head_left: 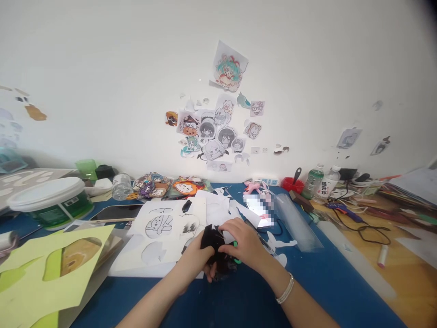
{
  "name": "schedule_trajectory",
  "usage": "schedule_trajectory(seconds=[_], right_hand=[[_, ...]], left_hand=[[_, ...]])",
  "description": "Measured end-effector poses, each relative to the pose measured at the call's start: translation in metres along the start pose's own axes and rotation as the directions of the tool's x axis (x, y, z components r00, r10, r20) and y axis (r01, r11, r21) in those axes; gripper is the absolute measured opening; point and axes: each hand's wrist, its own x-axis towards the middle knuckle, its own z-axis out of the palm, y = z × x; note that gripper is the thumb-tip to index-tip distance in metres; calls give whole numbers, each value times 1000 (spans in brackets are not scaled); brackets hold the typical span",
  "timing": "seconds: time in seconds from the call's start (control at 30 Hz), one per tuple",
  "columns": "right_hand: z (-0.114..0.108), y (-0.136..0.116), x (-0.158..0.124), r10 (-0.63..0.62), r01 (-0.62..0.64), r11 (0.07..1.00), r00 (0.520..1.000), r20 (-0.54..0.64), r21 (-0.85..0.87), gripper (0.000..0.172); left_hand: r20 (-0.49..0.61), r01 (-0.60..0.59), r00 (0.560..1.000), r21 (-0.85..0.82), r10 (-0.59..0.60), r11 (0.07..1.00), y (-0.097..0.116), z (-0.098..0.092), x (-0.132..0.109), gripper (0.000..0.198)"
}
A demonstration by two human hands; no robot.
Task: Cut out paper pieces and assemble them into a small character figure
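Near the front middle of the table, my left hand (200, 251) is closed around a black, partly glossy piece (212, 238) whose kind I cannot make out. My right hand (241, 241) bends over the same piece from the right, thumb and fingers pinched at its upper edge. A small white bit shows between the right fingers. Just under the right hand a green curved bit (236, 259) peeks out beside something dark and shiny. White paper sheets with line drawings and cut-out holes (155, 228) lie left of the hands.
Yellow cut sheets (64, 282) and a white-green tub (51, 202) stand on the left. A lit phone (254, 207), a clear plastic roll (298, 223) and bottles (314, 180) are on the right. Paper drawings (213, 148) cling to the wall behind.
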Motion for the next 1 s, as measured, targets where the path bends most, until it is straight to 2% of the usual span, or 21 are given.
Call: schedule_trajectory(seconds=[0.17, 0.27, 0.5, 0.77, 0.83, 0.9, 1.0], right_hand=[[-1, 6, 1, -2, 5, 998, 999, -50, 66, 11], [-3, 5, 2, -20, 22, 997, 999, -34, 74, 14], [-5, 5, 3, -28, 28, 999, 1000, -3, -33, 19], [-1, 1, 3, 17, -19, 992, 1000, -12, -121, 18], [-1, 5, 3, 27, -33, 991, 999, -47, -128, 18], [-4, 15, 2, 84, -102, 986, 987, -136, -132, 20], [-15, 39, 0, 212, -260, 956, 933, -290, -138, 23]], left_hand=[[61, 18, 998, 1, -18, 1000, -3, 0, 1, 38], [85, -2, 996, 47, -2, 999, -7, -2, 2, 36], [165, -86, 984, 126, 65, 988, -11, -6, 3, 28], [212, -101, 975, 125, 73, 987, -2, -10, -1, 28], [221, -97, 973, 116, 69, 989, 0, -11, -4, 28], [262, -69, 964, 123, 34, 990, 2, -10, -8, 31], [355, -22, 934, 129, -26, 991, 3, -3, -14, 32]])
